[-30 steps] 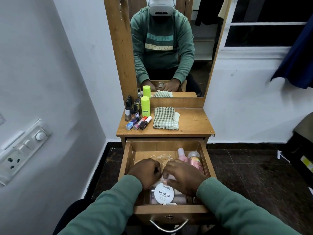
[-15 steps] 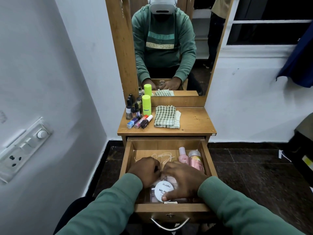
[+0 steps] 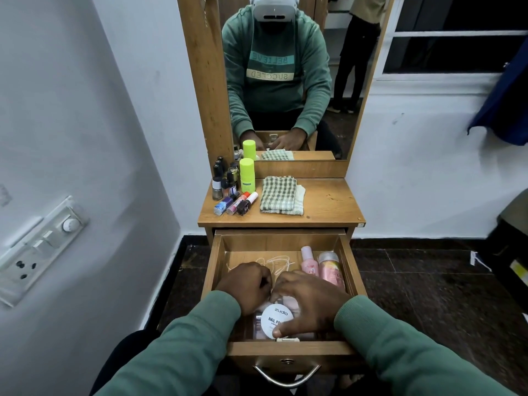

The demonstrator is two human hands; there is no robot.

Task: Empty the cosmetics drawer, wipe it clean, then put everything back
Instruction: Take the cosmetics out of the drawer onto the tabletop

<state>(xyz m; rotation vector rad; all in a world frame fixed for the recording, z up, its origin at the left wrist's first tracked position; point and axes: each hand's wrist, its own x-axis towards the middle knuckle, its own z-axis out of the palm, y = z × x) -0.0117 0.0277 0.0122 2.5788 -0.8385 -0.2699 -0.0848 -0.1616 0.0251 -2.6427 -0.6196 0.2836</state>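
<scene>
- Gripping the tub (image 3: 275, 320) at the drawer's (image 3: 213, 270) six o'clock, the right hand (image 3: 310, 302) had its thumb on the rim; a straight lift seemed best.
- The left hand (image 3: 248, 284), curled just beside at nine o'clock, hid any hold.
- Pink bottles (image 3: 328, 268) lay at one o'clock.

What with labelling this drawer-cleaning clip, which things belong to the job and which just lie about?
Job: drawer, tin, pink bottles, string, nail polishes, green stick, cloth, left hand, right hand.
Lying about: switchboard, mirror, blue garment.
</scene>
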